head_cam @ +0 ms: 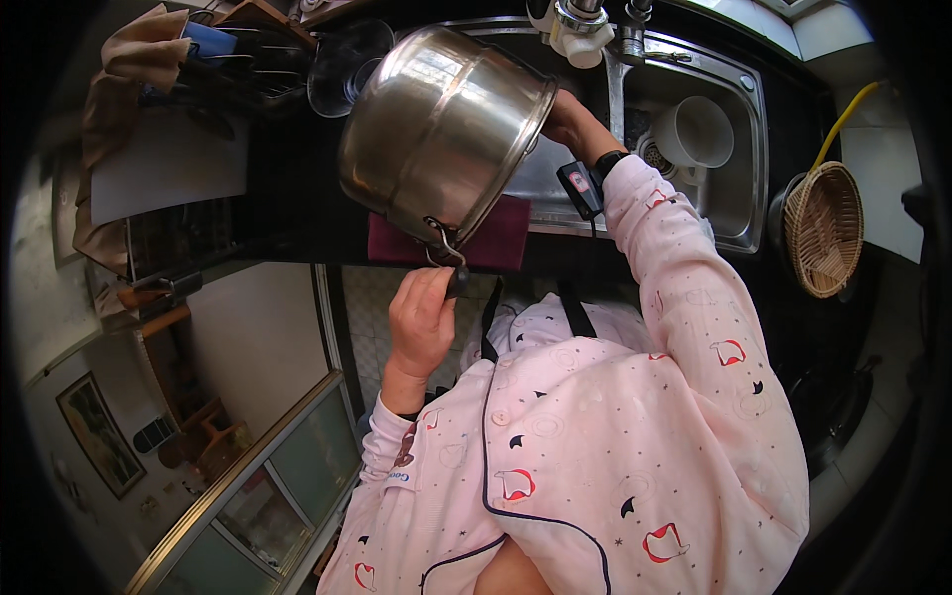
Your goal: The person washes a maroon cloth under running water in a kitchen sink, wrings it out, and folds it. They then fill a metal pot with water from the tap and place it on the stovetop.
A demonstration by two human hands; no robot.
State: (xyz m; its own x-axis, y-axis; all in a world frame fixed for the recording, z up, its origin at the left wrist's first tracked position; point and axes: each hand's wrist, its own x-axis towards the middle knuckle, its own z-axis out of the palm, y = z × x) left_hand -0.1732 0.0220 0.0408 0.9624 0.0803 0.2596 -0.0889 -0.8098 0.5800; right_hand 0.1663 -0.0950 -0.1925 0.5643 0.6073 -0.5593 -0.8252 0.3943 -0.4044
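A large stainless steel pot [439, 126] is tilted on its side above the counter and the left sink basin, its rim turned to the right. My left hand [424, 316] grips the dark handle of the pot's wire bail, at the rim's lower side. My right hand [573, 126] is at the pot's rim on the right; its fingers are hidden behind or inside the pot, so its hold cannot be made out. Under the pot, a folded dark red cloth [491, 234] lies at the counter's front edge.
A white-bodied faucet [580, 37] stands behind the double steel sink [755, 163]. A translucent plastic jug [692, 132] lies in the right basin. A wicker basket [825, 230] is at the right. A glass bowl [338, 74] and a dark dish rack [271, 63] stand at the back left.
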